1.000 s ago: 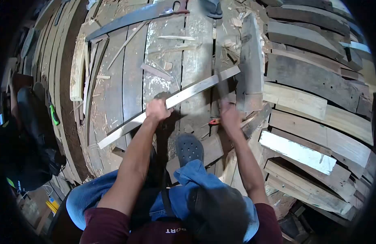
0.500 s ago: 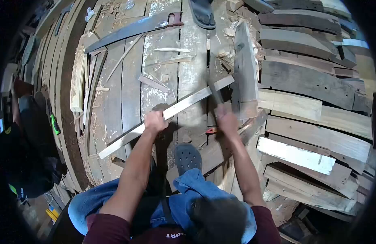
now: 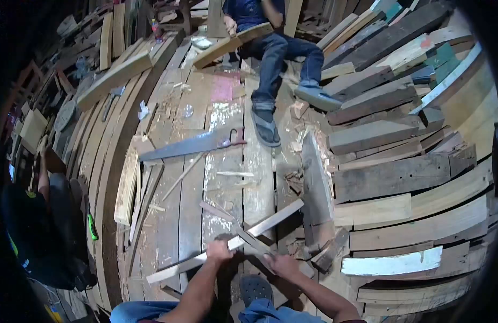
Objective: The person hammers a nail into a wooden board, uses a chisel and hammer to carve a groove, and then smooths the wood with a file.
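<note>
A long, pale, squared strip of wood (image 3: 281, 215) lies slantwise in front of me. My left hand (image 3: 219, 251) is closed around the strip near its middle. In my right hand (image 3: 284, 266) is a machete (image 3: 255, 245), its flat grey blade pointing up and left. The blade crosses over the strip just right of my left hand. My right fingers wrap the handle, which is mostly hidden. A small offcut (image 3: 216, 211) and thin splinters lie on the plank floor (image 3: 190, 237) beyond the strip.
A handsaw (image 3: 190, 146) lies farther out on the planks. Stacked boards (image 3: 394, 177) line the right side; thick beams (image 3: 111, 177) run along the left. Ahead, another person (image 3: 270, 64) sits holding a board (image 3: 233, 46). A second person (image 3: 39, 231) is at the left edge.
My view has tilted up, bringing the seated person in. The machete has swung from pointing forward near the strip's far end to lying across it beside my left hand.
</note>
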`<action>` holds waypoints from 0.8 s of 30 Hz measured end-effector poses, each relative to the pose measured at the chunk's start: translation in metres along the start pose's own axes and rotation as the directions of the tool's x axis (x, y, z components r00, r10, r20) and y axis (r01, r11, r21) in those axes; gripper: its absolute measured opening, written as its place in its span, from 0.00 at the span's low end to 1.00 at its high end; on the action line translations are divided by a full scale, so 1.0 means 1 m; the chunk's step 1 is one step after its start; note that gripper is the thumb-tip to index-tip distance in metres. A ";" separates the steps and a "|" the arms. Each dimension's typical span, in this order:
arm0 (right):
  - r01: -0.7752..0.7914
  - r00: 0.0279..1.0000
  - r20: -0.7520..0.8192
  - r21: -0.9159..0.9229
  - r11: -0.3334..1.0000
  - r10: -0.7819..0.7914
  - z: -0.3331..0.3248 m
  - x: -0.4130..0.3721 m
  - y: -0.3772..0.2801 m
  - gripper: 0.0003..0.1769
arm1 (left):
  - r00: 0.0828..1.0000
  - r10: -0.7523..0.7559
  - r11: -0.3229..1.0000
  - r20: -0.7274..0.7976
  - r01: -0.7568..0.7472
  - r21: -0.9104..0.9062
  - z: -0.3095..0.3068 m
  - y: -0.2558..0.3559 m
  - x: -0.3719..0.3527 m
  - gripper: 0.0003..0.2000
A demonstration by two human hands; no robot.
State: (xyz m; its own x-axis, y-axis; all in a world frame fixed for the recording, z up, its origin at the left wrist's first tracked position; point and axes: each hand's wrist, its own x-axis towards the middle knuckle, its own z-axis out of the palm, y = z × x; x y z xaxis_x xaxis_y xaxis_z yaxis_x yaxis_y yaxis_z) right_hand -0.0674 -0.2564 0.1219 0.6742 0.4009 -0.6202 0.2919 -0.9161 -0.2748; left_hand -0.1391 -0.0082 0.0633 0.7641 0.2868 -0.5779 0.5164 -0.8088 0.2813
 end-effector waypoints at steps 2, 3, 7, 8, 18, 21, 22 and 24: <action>-0.058 0.981 -0.183 0.059 0.997 0.068 -0.027 0.013 0.015 0.39 | 0.986 0.096 0.991 -0.139 -0.108 -0.078 0.002 -0.004 -0.002 0.28; -0.165 0.946 -0.256 0.150 0.975 0.199 -0.032 0.030 0.032 0.39 | 0.990 0.076 0.993 -0.118 -0.085 -0.079 0.012 -0.008 0.003 0.28; -0.188 0.871 -0.397 0.275 0.943 0.289 -0.028 0.041 0.041 0.30 | 0.998 0.023 0.998 -0.053 -0.026 -0.057 0.009 -0.004 0.001 0.28; -0.134 0.853 -0.459 0.267 0.954 0.248 -0.019 0.043 0.042 0.29 | 0.997 0.030 0.998 -0.077 -0.035 -0.059 0.003 -0.001 -0.004 0.28; 0.088 0.902 -0.423 -0.018 0.996 -0.088 -0.038 0.039 0.043 0.30 | 0.998 0.025 0.999 -0.052 -0.028 -0.045 0.003 0.001 -0.008 0.25; 0.177 0.832 -0.522 -0.072 0.982 -0.189 -0.014 0.049 0.063 0.30 | 0.996 0.006 0.994 -0.093 -0.016 -0.107 0.009 -0.002 -0.004 0.26; 0.221 0.794 -0.563 -0.083 0.972 -0.229 -0.007 0.055 0.067 0.30 | 0.979 0.075 0.991 -0.187 -0.095 -0.096 0.010 -0.003 -0.007 0.27; 0.263 0.771 -0.585 -0.068 0.963 -0.251 -0.007 0.055 0.064 0.30 | 0.989 0.085 0.992 -0.117 -0.095 -0.083 0.007 -0.006 -0.003 0.26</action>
State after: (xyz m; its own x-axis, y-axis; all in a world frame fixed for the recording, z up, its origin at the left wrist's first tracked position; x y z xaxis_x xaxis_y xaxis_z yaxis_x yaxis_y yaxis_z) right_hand -0.0069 -0.2927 0.0760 0.8434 0.5368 0.0212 0.5038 -0.7768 -0.3778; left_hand -0.1467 -0.0081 0.0578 0.8454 0.2750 -0.4580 0.4714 -0.7872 0.3975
